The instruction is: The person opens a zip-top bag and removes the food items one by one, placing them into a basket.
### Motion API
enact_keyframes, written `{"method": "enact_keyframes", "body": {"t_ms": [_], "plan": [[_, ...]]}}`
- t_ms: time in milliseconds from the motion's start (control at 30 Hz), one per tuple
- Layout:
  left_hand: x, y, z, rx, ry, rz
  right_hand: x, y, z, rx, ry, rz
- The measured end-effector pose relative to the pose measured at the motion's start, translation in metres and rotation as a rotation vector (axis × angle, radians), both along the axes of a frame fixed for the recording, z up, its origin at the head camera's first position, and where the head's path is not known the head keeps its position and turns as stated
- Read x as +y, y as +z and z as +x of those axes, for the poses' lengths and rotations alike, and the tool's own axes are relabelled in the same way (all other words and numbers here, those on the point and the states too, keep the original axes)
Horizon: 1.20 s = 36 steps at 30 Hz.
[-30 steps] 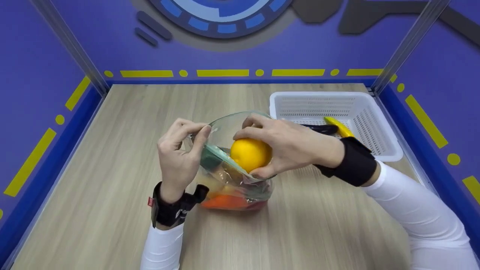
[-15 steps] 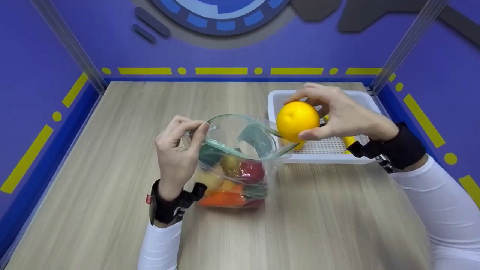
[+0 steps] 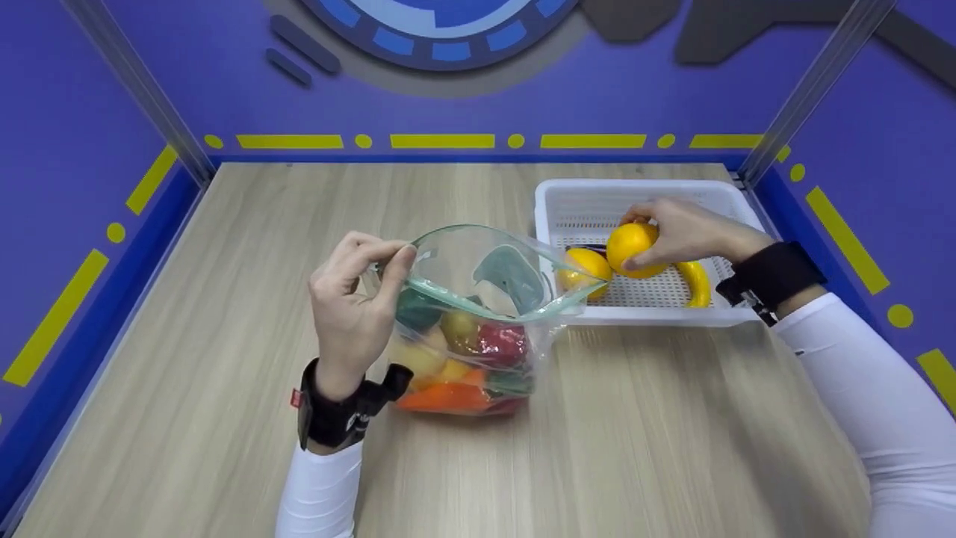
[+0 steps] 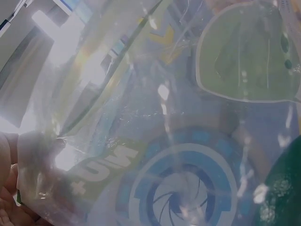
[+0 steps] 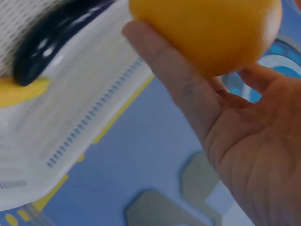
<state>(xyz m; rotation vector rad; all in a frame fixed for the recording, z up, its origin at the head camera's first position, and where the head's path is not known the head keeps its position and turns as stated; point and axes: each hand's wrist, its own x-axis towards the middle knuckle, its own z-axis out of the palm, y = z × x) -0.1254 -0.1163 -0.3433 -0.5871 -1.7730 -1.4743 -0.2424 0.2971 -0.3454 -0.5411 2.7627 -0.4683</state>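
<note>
My left hand (image 3: 355,302) pinches the left rim of a clear zip bag (image 3: 511,302) standing on the table. The bag's mouth gapes open, with several fruits and vegetables inside, among them a shiny red one (image 3: 502,344). In my right hand (image 3: 687,232) is an orange (image 3: 631,249), gripped between thumb and fingers above the white basket (image 3: 642,317). The right wrist view shows the thumb along the orange (image 5: 207,33). A second orange (image 3: 588,270) lies in the basket's left part, partly behind the bag's rim.
The basket also holds a banana (image 3: 697,284) on its right side and an eggplant (image 5: 51,37), mostly hidden in the head view. Blue-purple panels (image 3: 336,104) enclose the table (image 3: 299,209) at the back and sides.
My right hand has carried the orange from the bag's mouth rightward and back over the basket, now lower than half a second ago. My left hand keeps its place at the rim.
</note>
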Motion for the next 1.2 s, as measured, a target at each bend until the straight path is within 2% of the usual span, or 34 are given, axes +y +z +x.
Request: {"method": "enact_keyframes", "body": {"t_ms": [133, 267, 367, 500, 633, 767, 900, 1033, 1200], "plan": [[0.001, 0.001, 0.001, -0.003, -0.004, -0.006, 0.003, -0.025, -0.005, -0.067, 0.017, 0.119], [0.003, 0.002, 0.001, -0.008, -0.014, -0.009, 0.004, -0.040, -0.007, -0.108, 0.062, 0.194], [0.004, 0.002, 0.002, -0.012, -0.024, -0.003, 0.004, -0.045, -0.008, -0.146, 0.088, 0.210], [0.004, 0.002, 0.002, -0.015, -0.028, -0.006, 0.003, -0.049, -0.009, -0.174, 0.070, 0.193], [0.003, 0.002, 0.002, -0.014, -0.024, -0.009, 0.003, -0.047, -0.009, -0.149, 0.037, 0.162], [0.002, 0.002, 0.002, -0.006, -0.019, -0.005, -0.001, -0.034, -0.008, -0.085, 0.022, 0.132], [0.001, 0.001, 0.002, 0.004, -0.011, -0.002, -0.013, -0.011, 0.001, 0.015, 0.058, 0.105], [0.000, 0.001, 0.002, 0.006, -0.008, -0.006, -0.035, 0.019, 0.019, 0.141, 0.120, 0.045], [-0.001, 0.001, 0.001, 0.005, -0.007, -0.007, -0.065, 0.056, 0.047, 0.344, 0.214, -0.052]]}}
